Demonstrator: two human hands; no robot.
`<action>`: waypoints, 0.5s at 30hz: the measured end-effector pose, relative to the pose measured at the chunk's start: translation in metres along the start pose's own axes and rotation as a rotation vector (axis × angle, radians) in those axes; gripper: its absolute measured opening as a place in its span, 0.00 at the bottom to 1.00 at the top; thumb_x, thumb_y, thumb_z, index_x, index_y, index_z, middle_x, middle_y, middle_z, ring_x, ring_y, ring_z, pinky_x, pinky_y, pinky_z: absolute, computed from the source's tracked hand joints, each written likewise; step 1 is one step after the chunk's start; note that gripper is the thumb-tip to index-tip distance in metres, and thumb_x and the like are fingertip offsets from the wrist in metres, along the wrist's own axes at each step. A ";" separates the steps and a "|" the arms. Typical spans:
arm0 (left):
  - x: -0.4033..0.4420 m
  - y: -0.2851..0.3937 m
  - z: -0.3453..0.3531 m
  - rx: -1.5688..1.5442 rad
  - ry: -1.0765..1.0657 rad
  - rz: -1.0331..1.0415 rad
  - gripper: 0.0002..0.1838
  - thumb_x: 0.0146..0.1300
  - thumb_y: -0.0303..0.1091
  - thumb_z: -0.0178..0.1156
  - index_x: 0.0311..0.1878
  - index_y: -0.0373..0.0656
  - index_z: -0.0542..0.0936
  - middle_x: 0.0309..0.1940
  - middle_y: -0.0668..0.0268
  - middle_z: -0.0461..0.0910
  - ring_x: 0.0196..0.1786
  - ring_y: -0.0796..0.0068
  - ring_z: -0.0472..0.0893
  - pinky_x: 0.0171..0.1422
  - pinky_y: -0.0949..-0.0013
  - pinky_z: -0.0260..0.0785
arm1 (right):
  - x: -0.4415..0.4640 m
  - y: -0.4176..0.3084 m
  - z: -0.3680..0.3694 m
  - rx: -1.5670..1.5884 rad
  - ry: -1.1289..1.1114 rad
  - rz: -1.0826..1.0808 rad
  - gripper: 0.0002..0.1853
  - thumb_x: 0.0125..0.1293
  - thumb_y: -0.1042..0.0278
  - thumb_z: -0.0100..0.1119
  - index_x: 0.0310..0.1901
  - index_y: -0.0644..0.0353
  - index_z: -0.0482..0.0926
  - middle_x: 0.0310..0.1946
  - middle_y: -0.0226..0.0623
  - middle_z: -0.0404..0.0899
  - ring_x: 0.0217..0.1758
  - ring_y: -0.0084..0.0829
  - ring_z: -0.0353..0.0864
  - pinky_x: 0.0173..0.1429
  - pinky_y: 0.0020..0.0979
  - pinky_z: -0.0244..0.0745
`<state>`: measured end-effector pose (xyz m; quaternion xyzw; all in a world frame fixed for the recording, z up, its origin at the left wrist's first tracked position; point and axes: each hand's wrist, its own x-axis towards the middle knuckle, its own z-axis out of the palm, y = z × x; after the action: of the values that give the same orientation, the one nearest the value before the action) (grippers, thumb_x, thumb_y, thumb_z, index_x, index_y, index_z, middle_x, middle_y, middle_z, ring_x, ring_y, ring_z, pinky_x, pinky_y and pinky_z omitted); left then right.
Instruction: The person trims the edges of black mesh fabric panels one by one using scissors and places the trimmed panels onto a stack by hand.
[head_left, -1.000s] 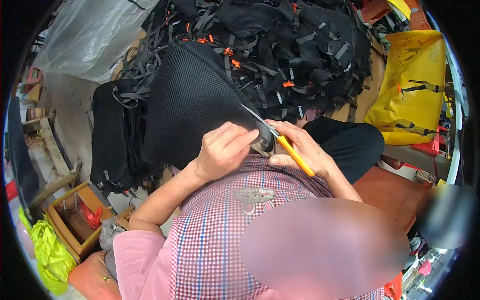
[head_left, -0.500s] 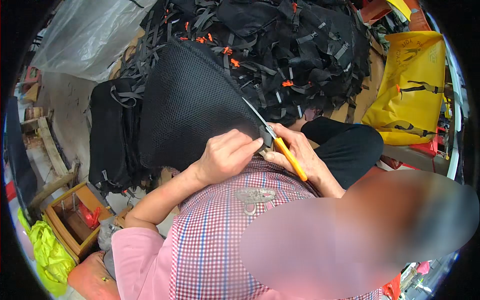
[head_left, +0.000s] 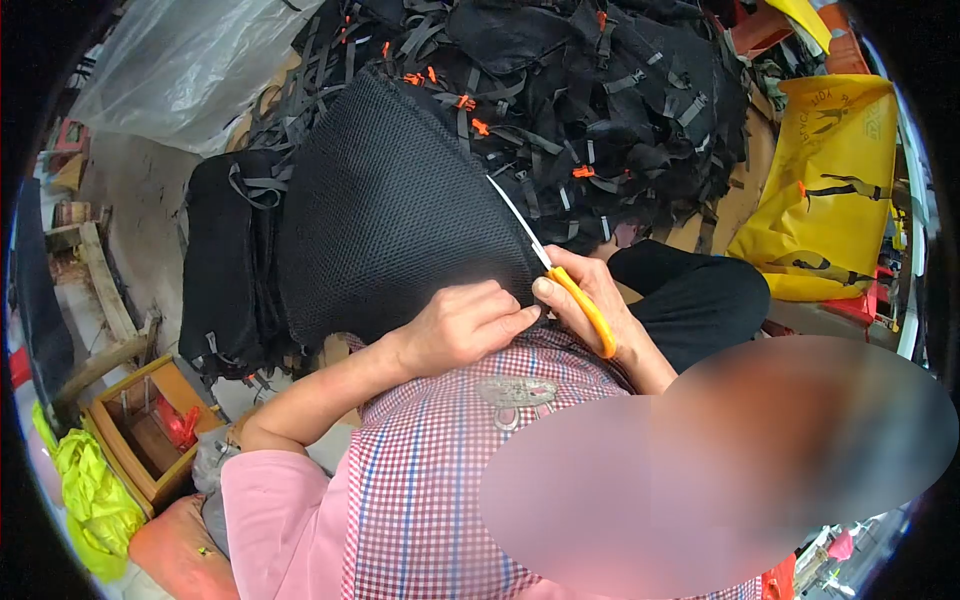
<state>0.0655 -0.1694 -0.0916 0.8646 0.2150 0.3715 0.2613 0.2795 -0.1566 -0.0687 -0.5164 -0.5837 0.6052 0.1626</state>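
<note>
A large black mesh piece (head_left: pixel 390 210), looking like a padded backpack panel, lies across my lap. My left hand (head_left: pixel 465 325) is closed on its lower edge, the fingertips pinching near the corner. In my right hand (head_left: pixel 590 295) is a pair of scissors (head_left: pixel 582 300) with orange-yellow handles. Their blades point up and to the left, along the mesh piece's right edge, and look closed together. The right thumb rests close to the left fingertips, by the corner of the mesh. How the right fingers sit in the handle loops is partly hidden.
A heap of black backpacks (head_left: pixel 620 110) with straps and orange buckles fills the area ahead. Another black bag (head_left: pixel 225 270) stands at the left. A yellow bag (head_left: pixel 825 190) is on the right, a wooden drawer box (head_left: pixel 150 430) at lower left, clear plastic sheeting (head_left: pixel 190 70) at upper left.
Both hands have shifted slightly, and the right thumb now lies higher against the scissors. The dark strip and pale tip seen between the hands earlier no longer show.
</note>
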 end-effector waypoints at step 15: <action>-0.004 -0.001 0.001 -0.074 -0.082 0.018 0.15 0.51 0.27 0.66 0.43 0.34 0.83 0.30 0.63 0.78 0.31 0.70 0.79 0.30 0.71 0.74 | 0.014 0.000 0.005 -0.057 0.082 -0.133 0.23 0.67 0.48 0.58 0.40 0.66 0.77 0.21 0.35 0.71 0.26 0.25 0.69 0.34 0.32 0.68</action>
<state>0.0635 -0.1712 -0.0946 0.8706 0.1826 0.3460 0.2983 0.2692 -0.1481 -0.0758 -0.5054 -0.6263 0.5546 0.2114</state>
